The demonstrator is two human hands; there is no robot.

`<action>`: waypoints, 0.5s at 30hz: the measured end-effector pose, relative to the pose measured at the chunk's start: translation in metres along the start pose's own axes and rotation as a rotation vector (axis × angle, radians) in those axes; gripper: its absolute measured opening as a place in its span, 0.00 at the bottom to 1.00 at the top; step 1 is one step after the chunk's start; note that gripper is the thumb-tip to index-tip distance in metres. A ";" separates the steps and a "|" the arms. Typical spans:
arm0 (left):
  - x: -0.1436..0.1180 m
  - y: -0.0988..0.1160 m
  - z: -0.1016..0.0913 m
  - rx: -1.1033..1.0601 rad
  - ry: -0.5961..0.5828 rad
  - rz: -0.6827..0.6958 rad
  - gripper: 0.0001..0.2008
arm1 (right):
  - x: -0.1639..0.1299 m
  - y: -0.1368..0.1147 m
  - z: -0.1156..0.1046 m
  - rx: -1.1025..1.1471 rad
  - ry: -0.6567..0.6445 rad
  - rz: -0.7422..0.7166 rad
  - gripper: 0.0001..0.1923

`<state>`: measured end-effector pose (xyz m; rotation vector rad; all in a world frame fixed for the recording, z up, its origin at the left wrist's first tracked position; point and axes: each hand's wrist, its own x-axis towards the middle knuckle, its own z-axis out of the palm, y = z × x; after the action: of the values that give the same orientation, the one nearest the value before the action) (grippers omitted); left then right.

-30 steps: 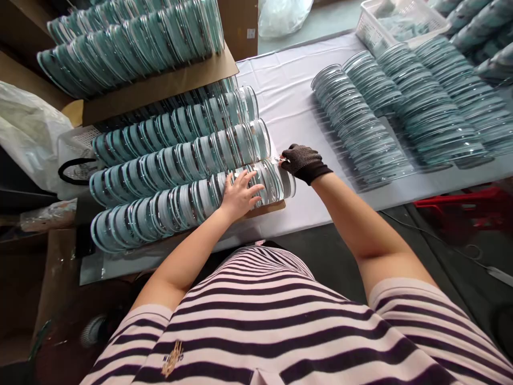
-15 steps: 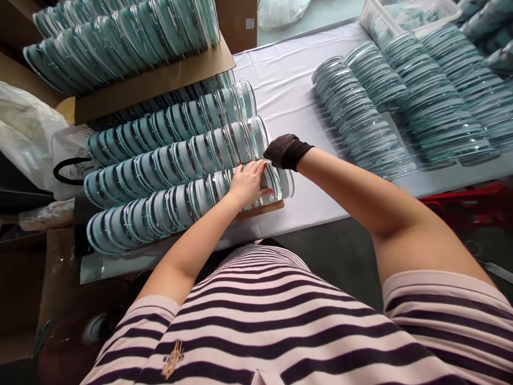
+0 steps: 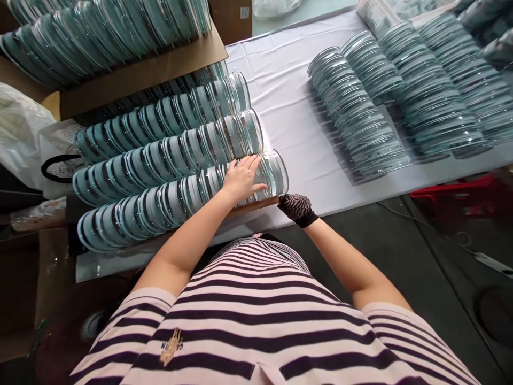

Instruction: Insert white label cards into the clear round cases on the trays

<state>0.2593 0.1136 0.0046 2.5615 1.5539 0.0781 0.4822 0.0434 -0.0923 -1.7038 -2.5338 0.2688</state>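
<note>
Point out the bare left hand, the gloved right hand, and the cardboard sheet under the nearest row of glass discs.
left hand (image 3: 241, 179): head view, back of the hand.
right hand (image 3: 297, 208): head view, back of the dark glove.
cardboard sheet (image 3: 256, 203): head view, near edge.

Pretty sure anyone would clock this as a small factory or packing workshop, not a home. My desk is covered in a white sheet and loaded with long rows of identical round glass discs, dozens per row. More rows sit on cardboard sheets stacked in layers on my left. There's a white plastic basket, plastic bags, a bare concrete floor and a red crate under the desk.
</note>
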 end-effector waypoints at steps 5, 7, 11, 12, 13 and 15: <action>-0.007 0.004 -0.005 -0.054 0.115 0.059 0.37 | -0.021 0.000 0.010 0.151 0.189 0.033 0.20; -0.025 0.006 -0.006 -0.143 0.166 0.131 0.29 | -0.032 -0.004 0.009 0.181 0.164 0.006 0.20; -0.108 -0.005 0.018 -0.438 0.022 0.197 0.20 | -0.041 -0.029 0.013 0.145 -0.048 -0.098 0.19; -0.138 -0.011 0.031 -0.508 -0.031 0.125 0.19 | -0.040 -0.036 0.016 0.149 -0.091 -0.135 0.19; -0.171 -0.018 0.046 -0.563 -0.063 -0.014 0.19 | -0.037 -0.044 0.020 0.177 -0.126 -0.190 0.18; -0.242 -0.029 0.076 -0.650 -0.158 -0.432 0.21 | -0.027 -0.056 0.031 0.256 -0.152 -0.277 0.18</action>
<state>0.1306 -0.0948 -0.0677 1.6737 1.6389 0.2728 0.4359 -0.0054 -0.1115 -1.2700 -2.6584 0.6891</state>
